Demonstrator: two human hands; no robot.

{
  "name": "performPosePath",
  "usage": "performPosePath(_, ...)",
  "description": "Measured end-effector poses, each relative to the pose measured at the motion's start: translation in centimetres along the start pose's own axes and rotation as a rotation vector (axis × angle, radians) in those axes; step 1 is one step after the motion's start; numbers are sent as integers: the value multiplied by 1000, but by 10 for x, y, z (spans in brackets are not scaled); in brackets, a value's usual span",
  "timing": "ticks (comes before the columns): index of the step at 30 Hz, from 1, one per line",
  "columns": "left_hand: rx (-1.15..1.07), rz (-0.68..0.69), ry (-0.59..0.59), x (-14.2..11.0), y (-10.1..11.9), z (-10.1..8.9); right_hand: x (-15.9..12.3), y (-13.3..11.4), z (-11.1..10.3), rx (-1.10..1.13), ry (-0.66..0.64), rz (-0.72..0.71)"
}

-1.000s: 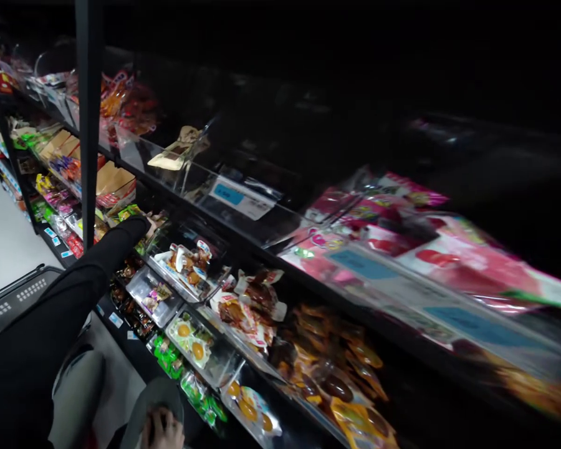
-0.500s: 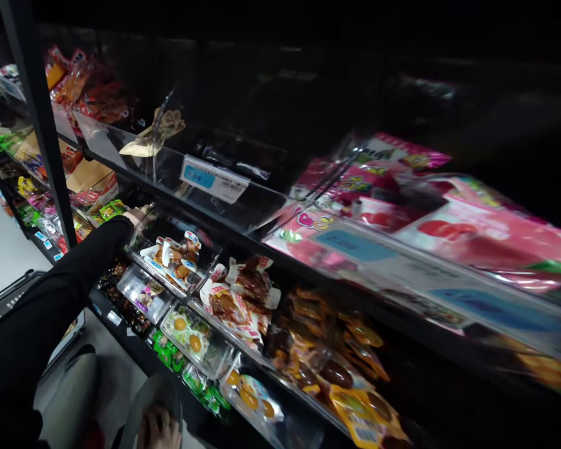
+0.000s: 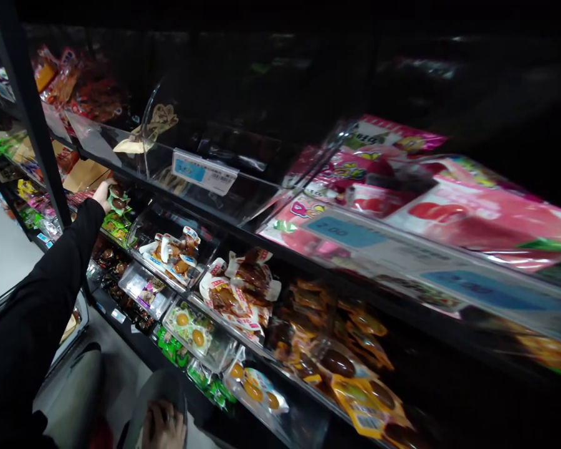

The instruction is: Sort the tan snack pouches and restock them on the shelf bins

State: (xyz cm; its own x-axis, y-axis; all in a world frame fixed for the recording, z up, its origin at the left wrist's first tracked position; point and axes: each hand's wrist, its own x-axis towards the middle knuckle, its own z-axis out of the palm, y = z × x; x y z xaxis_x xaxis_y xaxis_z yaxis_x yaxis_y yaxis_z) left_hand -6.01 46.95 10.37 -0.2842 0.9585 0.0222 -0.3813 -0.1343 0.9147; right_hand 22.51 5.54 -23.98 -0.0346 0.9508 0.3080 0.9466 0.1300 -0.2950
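Observation:
At the left, my left hand [image 3: 103,196] is closed on a small clear-and-green snack packet [image 3: 118,201] with dark brown pieces inside. It holds the packet just above more green-and-yellow packets [image 3: 116,228] on the lower shelf. Right of it is a clear bin [image 3: 175,277] of white-and-brown snack packets. My right hand [image 3: 164,425] rests on my right knee [image 3: 166,390], its fingers laid over the grey trouser cloth and holding nothing; a ring shows on one finger.
A black shelf post [image 3: 30,118] stands left of my arm. Above runs a shelf with clear fronts and a price tag [image 3: 204,171]; pink packets [image 3: 477,212] lie at its right. Brown vacuum packs [image 3: 336,362] fill the lower right. A basket [image 3: 70,327] sits on the floor by my legs.
My left hand, earlier reaching in among the lower-shelf packets, has drawn up and left with a green-and-brown packet in it. The view has shifted right. My right hand stays on the knee.

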Motion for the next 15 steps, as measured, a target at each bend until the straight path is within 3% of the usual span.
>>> performPosePath(3, -89, -133, -10, -44, 18, -17, 2, 1, 1, -2, -12, 16)
performPosePath(5, -143, -172, -3, -91, 24, -29, 12, 0, -4, 33, -16, 39)
performPosePath(7, -192, -184, 13, -149, 26, -37, 31, -9, -23, 135, -23, 68)
performPosePath(9, -335, -239, 56, -210, 27, -40, 59, -32, -59, 306, -2, 103)
performPosePath(12, -535, -257, 168, -294, 26, -33, 100, -90, -141, 658, 54, -27)
performPosePath(15, -575, -206, 301, -358, 24, -24, 122, -149, -222, 674, 204, -466)
